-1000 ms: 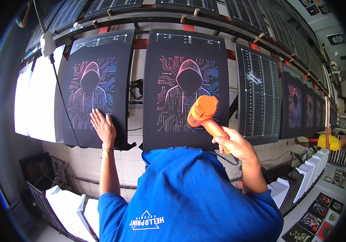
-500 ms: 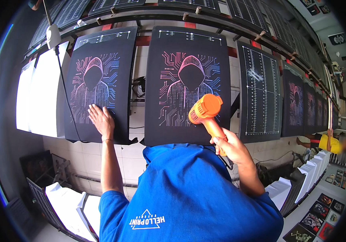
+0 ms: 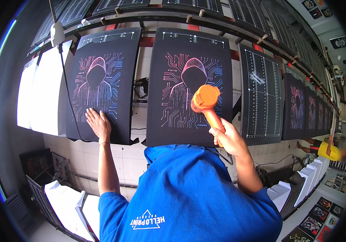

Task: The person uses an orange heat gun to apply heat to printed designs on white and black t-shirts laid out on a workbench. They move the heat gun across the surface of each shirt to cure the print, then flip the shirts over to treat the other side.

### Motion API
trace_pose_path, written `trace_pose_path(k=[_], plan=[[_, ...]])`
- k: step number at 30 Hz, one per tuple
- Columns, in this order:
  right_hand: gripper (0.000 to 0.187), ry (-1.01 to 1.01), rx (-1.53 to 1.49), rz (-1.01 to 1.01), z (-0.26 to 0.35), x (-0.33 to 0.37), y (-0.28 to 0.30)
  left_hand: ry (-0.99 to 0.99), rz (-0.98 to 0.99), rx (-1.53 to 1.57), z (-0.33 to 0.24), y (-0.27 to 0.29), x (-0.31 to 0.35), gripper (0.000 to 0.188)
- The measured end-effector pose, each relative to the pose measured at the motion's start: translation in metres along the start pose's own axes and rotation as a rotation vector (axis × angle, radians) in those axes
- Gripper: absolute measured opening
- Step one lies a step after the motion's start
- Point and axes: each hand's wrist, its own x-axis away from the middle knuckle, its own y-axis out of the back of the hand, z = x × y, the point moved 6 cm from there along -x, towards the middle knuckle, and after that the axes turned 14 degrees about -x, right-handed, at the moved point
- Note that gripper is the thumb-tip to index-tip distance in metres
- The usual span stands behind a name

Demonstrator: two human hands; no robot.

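My right hand [image 3: 230, 138] grips the handle of an orange heat gun [image 3: 206, 101], whose head is over the lower right of a pink-and-blue hooded-figure print. That print is on a black shirt [image 3: 156, 101] stretched over a flat board straight ahead. My left hand [image 3: 98, 124] lies flat, fingers stretched out, on the lower part of a matching print on a second black shirt [image 3: 120, 117] to the left. A thin black cord [image 3: 65, 76] hangs down across the left shirt's edge.
White boards [image 3: 52, 97] stand at the far left, by a hanging white power socket [image 3: 57, 34]. Right of the middle shirt is a bare black board with white grid marks [image 3: 263, 113]. A metal rail [image 3: 156, 15] runs behind the boards. A person in yellow [image 3: 328, 150] is at far right.
The heat gun has moved slightly up over the middle print, and my right hand has risen with it. My left hand has shifted a little left and down, still on the left shirt.
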Motion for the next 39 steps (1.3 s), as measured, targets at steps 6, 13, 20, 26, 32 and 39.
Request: trace_pose_path(k=[6, 13, 20, 26, 32, 39], plan=[[0.037, -0.044, -0.038, 0.068, 0.003, -0.014, 0.012, 0.053, 0.0, -0.012, -0.002, -0.012, -0.012, 0.059], [0.03, -0.014, -0.021, 0.019, 0.012, -0.033, 0.011, -0.114, 0.042, 0.071, -0.059, 0.02, 0.017, 0.057], [0.025, -0.003, -0.085, 0.014, 0.025, -0.05, 0.007, -0.127, 0.032, 0.087, -0.041, 0.022, 0.012, 0.057], [0.026, 0.028, -0.089, 0.048, 0.035, -0.065, 0.003, 0.126, 0.031, -0.043, 0.02, -0.014, -0.021, 0.059], [0.03, 0.037, -0.026, 0.076, 0.039, -0.088, 0.0, 0.156, 0.024, -0.062, 0.024, -0.025, -0.026, 0.059], [0.03, 0.061, -0.027, 0.073, 0.046, -0.087, -0.005, 0.145, 0.024, -0.06, 0.024, -0.025, -0.025, 0.06]])
